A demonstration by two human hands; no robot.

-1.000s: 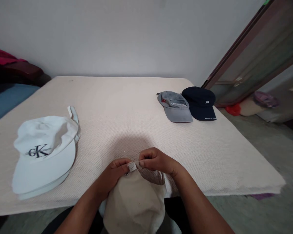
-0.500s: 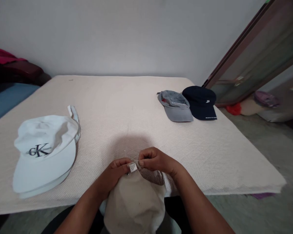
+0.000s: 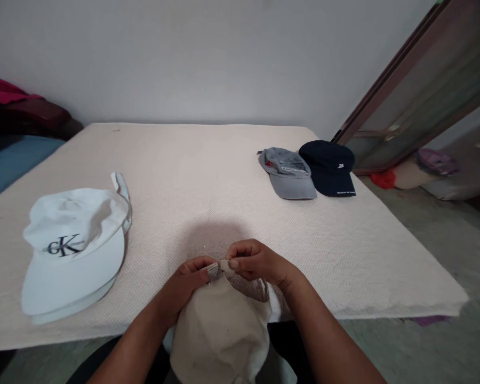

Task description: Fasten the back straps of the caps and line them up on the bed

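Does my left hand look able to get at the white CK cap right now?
Probably yes, once freed: your left hand holds the beige cap by its edge, but nothing visible blocks its way to the white CK cap.

Black "CK" (image 3: 64,246) marks the white cap (image 3: 80,277); lettering (image 3: 346,193) on the navy cap (image 3: 324,162) is illegible.

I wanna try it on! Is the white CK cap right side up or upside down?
Right side up: the crown is on top, the brim sits lower in front, and the CK letters read upright.
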